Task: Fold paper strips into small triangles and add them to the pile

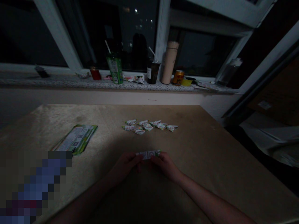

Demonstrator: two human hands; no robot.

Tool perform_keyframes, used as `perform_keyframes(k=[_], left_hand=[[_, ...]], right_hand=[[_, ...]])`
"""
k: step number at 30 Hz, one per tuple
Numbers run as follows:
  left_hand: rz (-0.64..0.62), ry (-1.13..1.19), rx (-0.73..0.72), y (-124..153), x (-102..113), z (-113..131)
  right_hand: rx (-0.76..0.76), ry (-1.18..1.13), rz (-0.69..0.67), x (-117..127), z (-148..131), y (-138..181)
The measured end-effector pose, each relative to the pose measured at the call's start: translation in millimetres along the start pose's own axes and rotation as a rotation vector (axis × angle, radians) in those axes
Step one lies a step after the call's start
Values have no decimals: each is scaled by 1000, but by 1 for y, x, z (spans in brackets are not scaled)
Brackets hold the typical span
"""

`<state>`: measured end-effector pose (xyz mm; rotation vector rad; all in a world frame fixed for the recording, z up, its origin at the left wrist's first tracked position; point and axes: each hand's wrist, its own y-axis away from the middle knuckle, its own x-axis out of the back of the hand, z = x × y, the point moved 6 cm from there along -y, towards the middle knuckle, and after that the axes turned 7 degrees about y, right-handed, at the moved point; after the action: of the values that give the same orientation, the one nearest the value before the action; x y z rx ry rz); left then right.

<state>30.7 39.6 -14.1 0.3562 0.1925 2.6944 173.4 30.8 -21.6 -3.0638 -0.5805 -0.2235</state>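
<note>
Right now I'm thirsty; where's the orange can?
The can stands on the sill, right of centre in the head view, beside the tan flask.

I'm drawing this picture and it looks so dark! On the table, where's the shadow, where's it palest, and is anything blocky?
In the head view, the light is dim, and shadow darkens the tabletop around the left hand and right hand; in the head view, it looks palest toward the left; in the head view, big squares hide the lower-left corner.
</note>
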Motion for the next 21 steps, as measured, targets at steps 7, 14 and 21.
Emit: perform_keyframes(k=[7,14,21], left_hand=[[-55,2,-40,1,-6,5],[-155,-37,-74,4,-14,9],[-138,-42,-76,2,-10,2]], right_hand=[[12,29,-27,-5,-8,2],[-11,-9,-48,-7,-4,4],[45,11,-98,0,0,1]])
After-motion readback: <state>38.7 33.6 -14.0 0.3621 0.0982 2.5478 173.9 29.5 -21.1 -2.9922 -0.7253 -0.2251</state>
